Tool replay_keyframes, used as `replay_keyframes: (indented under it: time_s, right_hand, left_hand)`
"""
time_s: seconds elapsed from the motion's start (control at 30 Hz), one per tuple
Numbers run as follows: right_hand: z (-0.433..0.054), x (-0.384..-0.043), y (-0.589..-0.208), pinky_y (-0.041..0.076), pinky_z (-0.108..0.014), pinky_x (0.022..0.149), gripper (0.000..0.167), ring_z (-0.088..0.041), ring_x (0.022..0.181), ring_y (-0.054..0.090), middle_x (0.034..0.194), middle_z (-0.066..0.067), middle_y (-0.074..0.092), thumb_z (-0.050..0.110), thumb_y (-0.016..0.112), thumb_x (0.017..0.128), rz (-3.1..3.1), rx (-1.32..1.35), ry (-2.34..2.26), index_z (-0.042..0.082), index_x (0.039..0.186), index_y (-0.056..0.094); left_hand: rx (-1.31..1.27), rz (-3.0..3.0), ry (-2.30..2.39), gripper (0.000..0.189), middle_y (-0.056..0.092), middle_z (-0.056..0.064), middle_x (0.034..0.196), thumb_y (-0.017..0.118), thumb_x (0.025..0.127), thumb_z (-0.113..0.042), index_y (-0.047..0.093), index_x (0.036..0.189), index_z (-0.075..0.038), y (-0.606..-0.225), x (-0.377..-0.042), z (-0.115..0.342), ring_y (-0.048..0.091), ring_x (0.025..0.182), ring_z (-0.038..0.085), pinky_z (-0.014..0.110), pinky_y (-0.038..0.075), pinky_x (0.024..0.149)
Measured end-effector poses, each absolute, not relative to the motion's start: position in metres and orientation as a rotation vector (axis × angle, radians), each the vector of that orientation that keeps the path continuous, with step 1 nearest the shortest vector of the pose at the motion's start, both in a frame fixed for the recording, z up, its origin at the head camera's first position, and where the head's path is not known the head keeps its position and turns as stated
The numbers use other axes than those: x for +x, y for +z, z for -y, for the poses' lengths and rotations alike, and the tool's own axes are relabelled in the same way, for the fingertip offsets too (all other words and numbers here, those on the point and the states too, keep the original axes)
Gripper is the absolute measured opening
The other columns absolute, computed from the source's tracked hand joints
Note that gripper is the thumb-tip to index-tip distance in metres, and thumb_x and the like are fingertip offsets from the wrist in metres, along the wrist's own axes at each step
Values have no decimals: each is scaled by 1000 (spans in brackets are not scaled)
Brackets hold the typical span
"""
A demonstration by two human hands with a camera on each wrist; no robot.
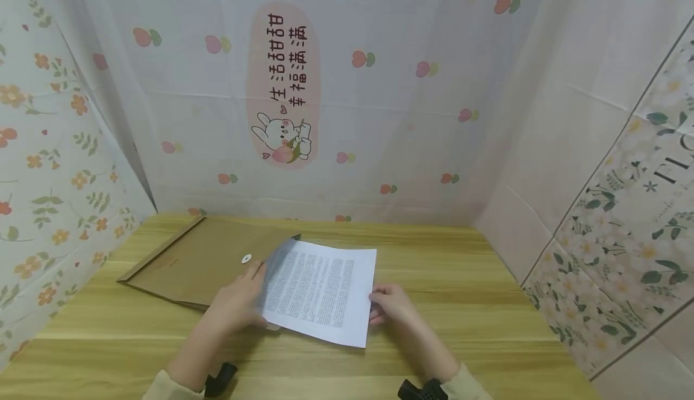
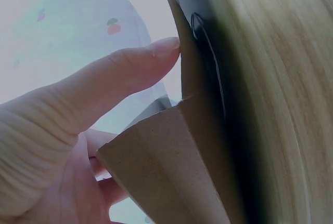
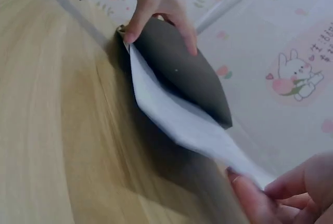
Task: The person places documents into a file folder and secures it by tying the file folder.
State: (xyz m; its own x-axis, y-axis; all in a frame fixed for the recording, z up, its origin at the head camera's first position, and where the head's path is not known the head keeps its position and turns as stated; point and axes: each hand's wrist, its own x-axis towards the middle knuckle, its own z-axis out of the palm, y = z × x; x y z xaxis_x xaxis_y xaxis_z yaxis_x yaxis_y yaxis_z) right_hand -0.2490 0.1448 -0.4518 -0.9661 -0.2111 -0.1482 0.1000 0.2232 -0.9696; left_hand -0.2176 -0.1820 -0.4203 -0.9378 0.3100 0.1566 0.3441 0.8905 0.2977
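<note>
A brown kraft paper envelope (image 1: 200,261) lies on the left of the table, a white round button on its face. From its open right end sticks out a white sheet of printed paper (image 1: 325,285), its other part hidden inside. My left hand (image 1: 235,303) grips the envelope beside the opening; in the left wrist view the thumb (image 2: 130,68) presses the brown edge. My right hand (image 1: 393,306) pinches the right edge of the printed paper. In the right wrist view the envelope's mouth (image 3: 179,73) gapes above the paper (image 3: 177,120).
The wood-grain table (image 1: 434,267) stretches beneath everything. A white curtain (image 1: 406,135) with fruit prints and a cartoon rabbit hangs behind it. Floral cloths (image 1: 59,165) stand at both sides. Black straps (image 1: 219,379) sit at the wrists.
</note>
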Motion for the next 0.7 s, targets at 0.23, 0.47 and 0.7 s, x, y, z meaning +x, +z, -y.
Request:
replay_keyframes:
  time_s: [0.23, 0.47, 0.7]
  right_hand:
    - [-126, -254, -456, 57, -30, 58, 28, -14, 56, 62, 75, -11, 64, -4, 51, 90, -2148, -23, -1951, -19, 113, 52]
    - [-99, -255, -456, 57, -28, 60, 22, -12, 56, 61, 74, -10, 58, -6, 51, 91, -1972, 41, -2079, -17, 110, 50]
    - [-74, -256, -456, 57, -27, 61, 22, -14, 59, 65, 76, -12, 62, -5, 52, 92, -1883, 39, -2110, -16, 111, 51]
  left_hand:
    - [-494, 2971, -502, 112, 29, 30, 146, 93, 55, -23, 31, 140, 16, -418, -217, 181, 45, 120, 49, 54, 52, 74]
    - [-504, 2957, -505, 113, 29, 30, 145, 94, 54, -23, 31, 139, 16, -418, -218, 181, 45, 120, 48, 52, 53, 72]
    - [-505, 2952, -506, 114, 31, 30, 144, 94, 52, -22, 32, 139, 17, -418, -219, 181, 47, 119, 48, 52, 54, 70]
